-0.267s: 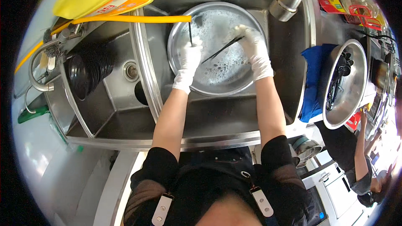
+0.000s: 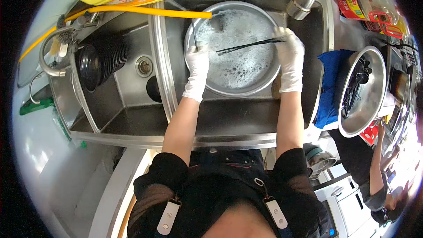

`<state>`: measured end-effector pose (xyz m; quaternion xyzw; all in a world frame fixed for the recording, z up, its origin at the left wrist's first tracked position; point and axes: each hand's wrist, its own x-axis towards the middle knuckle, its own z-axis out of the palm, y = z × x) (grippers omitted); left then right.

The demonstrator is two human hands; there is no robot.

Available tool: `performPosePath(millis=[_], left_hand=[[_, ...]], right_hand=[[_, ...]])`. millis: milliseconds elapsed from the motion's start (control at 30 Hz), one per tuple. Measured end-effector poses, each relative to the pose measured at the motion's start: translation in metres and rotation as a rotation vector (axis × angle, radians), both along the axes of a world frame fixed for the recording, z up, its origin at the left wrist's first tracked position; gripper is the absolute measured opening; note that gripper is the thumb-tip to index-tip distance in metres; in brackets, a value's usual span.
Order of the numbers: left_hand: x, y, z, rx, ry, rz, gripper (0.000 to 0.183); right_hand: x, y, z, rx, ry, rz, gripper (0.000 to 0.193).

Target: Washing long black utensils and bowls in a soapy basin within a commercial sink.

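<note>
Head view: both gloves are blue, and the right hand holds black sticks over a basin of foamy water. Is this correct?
The gloves are not blue but white, as the head view shows; the right hand does hold black sticks over a basin of foamy water.

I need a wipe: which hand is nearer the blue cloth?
Right. The right hand is at the right rim of the basin, left of the blue cloth; the left hand is farther left, at the opposite rim.
</note>
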<state>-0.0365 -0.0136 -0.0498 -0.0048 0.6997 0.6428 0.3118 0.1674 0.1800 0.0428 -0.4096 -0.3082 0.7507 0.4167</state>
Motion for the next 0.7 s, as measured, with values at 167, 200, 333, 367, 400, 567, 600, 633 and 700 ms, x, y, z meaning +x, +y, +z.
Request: performPosePath(millis=[167, 200, 333, 367, 400, 567, 600, 633, 700], left_hand=[[-0.003, -0.006, 0.015, -0.062, 0.042, -0.313, 0.024], [-0.006, -0.006, 0.022, -0.035, 0.026, -0.401, 0.025], [-0.017, 0.001, 0.058, 0.015, -0.262, -0.541, 0.028], [-0.018, 0.003, 0.066, 0.009, -0.283, -0.581, 0.029], [-0.02, 0.004, 0.072, -0.013, -0.242, -0.656, 0.031], [-0.02, 0.007, 0.094, -0.073, -0.195, -1.034, 0.032], [-0.019, 0.007, 0.097, -0.039, -0.192, -1.079, 0.032], [-0.018, 0.007, 0.101, -0.007, -0.193, -1.134, 0.032], [-0.015, 0.009, 0.106, 0.015, -0.171, -1.19, 0.031]], right_hand=[[0.019, 0.01, 0.004, 0.069, 0.078, 0.035, 0.03], [0.021, 0.012, 0.005, 0.069, 0.121, 0.064, 0.03], [0.025, 0.019, 0.011, 0.054, 0.163, 0.065, 0.028], [0.024, 0.019, 0.013, 0.013, 0.192, 0.053, 0.028], [0.024, 0.019, 0.015, -0.029, 0.22, 0.04, 0.029], [0.024, 0.021, 0.022, -0.17, 0.239, 0.001, 0.033], [0.023, 0.023, 0.022, -0.191, 0.25, 0.01, 0.033], [0.022, 0.025, 0.022, -0.213, 0.268, 0.03, 0.034], [0.017, 0.029, 0.023, -0.237, 0.275, 0.084, 0.03]])
